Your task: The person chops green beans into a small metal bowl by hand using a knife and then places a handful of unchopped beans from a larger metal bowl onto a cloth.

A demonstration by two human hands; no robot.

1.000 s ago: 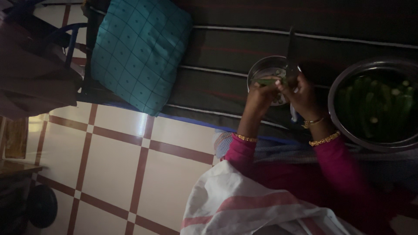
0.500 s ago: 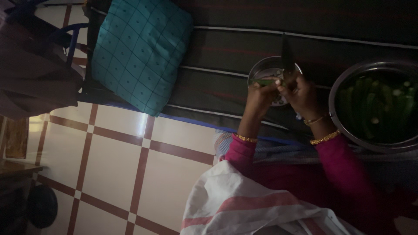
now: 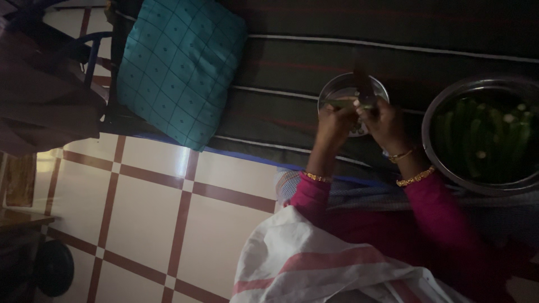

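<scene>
My left hand and my right hand are close together over a small steel bowl that rests on a dark striped cloth. The right hand grips a knife whose blade points away from me across the bowl. Pinched in the left hand's fingers is a small green vegetable piece, dim and hard to make out. Both wrists wear gold bangles and the sleeves are pink.
A large steel bowl holding several green vegetables sits to the right of my hands. A teal cushion lies at the left end of the cloth. Cream floor tiles with brown lines lie below, and a white cloth with pink stripes covers my lap.
The knife blade has shifted slightly left and closer to the bowl. Both hands stay over the small bowl.
</scene>
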